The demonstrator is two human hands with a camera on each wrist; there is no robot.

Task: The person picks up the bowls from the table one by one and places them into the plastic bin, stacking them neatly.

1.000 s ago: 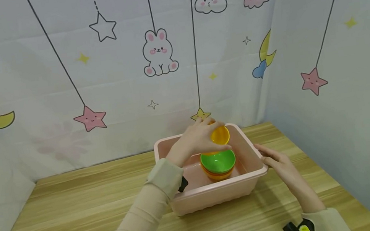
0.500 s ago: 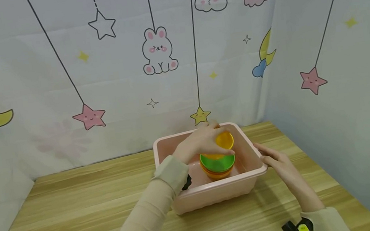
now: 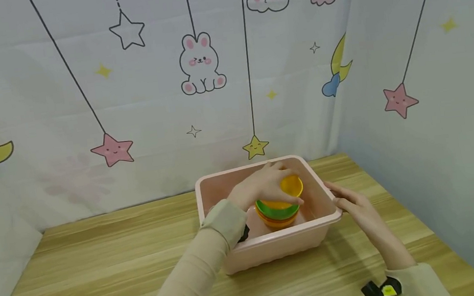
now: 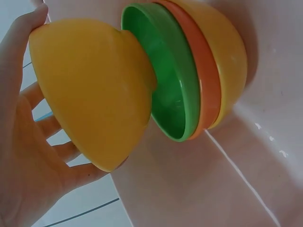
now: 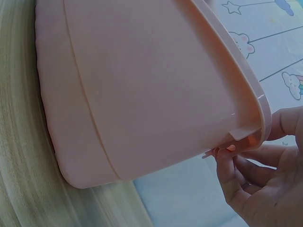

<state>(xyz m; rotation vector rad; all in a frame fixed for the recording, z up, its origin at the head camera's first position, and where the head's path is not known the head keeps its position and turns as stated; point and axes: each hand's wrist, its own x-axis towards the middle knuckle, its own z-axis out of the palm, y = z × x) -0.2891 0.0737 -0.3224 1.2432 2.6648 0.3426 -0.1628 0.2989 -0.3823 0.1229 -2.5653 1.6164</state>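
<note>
My left hand (image 3: pixel 264 186) grips a yellow bowl (image 4: pixel 92 90) by its rim, thumb and fingers spread on opposite sides. In the left wrist view the bowl's foot reaches just inside the mouth of a green bowl (image 4: pixel 170 80). That green bowl tops a nested stack, with an orange bowl (image 4: pixel 208 90) and another yellow bowl (image 4: pixel 232 61) beneath it. The stack stands inside a pink plastic basin (image 3: pixel 276 251). At the basin's right end, my right hand (image 3: pixel 355 205) holds the rim, fingers (image 5: pixel 227 175) curled under its edge in the right wrist view.
The basin rests on a wood-grain table (image 3: pixel 114 267) near its back edge. A white cloth backdrop (image 3: pixel 147 100) with bunnies, stars and clouds hangs close behind and along the right side.
My left hand has lowered the yellow bowl, shifting slightly right, from above the stack down to the green bowl. The right hand keeps its hold on the basin rim.
</note>
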